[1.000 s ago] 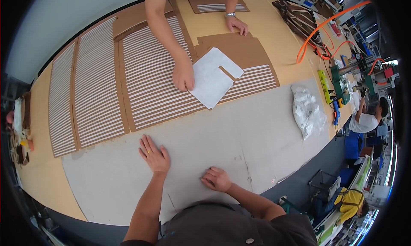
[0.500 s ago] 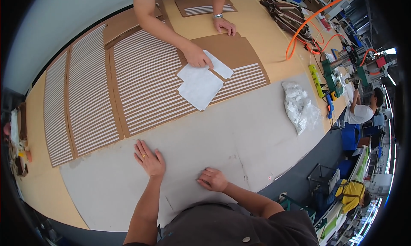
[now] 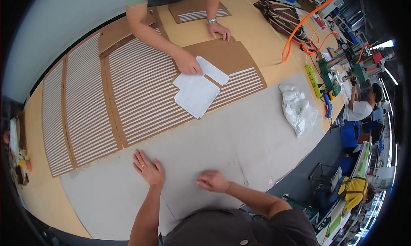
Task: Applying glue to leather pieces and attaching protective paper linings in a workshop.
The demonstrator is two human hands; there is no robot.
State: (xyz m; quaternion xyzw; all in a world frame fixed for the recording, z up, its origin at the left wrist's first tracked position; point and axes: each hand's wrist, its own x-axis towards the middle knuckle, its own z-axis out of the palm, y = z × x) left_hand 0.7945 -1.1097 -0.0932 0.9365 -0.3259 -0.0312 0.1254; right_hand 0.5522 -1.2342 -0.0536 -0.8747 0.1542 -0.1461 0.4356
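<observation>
I see via remote feed the striped brown board (image 3: 145, 96) just past the grey mat (image 3: 257, 130)'s far edge, long axis approx L–R, nearer my L hand (image 3: 150, 172), fingers apart; R hand (image 3: 215, 181) curled, blurred, can't tell its grip.

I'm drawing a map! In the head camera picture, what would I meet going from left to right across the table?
Leftmost striped panel → wearer's left hand → wearer's right hand → crumpled clear plastic → blue object.
</observation>
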